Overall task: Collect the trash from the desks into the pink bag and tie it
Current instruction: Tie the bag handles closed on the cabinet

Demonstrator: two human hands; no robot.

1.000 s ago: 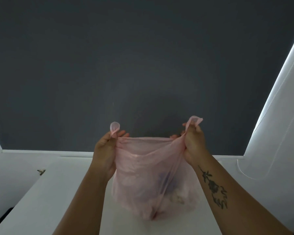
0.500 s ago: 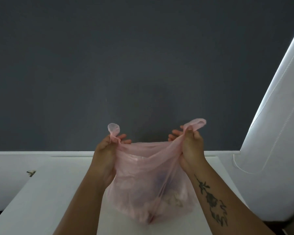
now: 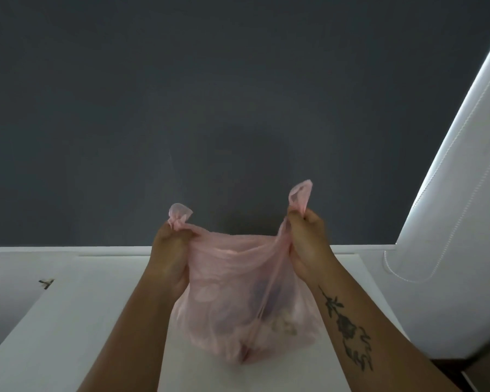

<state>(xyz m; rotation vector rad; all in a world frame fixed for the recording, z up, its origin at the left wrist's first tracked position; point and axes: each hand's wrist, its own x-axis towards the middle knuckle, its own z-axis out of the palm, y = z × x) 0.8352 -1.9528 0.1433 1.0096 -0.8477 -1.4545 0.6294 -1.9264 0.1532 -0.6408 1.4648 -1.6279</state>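
A thin, see-through pink bag rests on the white desk in front of me, bulging with dim shapes of trash inside. My left hand grips the bag's left handle, whose loop sticks up above my fist. My right hand grips the right handle, its loop also poking up. The two hands hold the handles apart, so the bag's mouth is stretched wide between them.
A dark grey wall rises behind the desk. A white roller blind with a bead cord hangs at the right. A small dark bracket sits at the desk's left edge. The desk's front right corner drops off near my right forearm.
Both fists have closed tighter round the handles, fingers now tucked in. The right hand has risen a little and the handles are drawn further apart.
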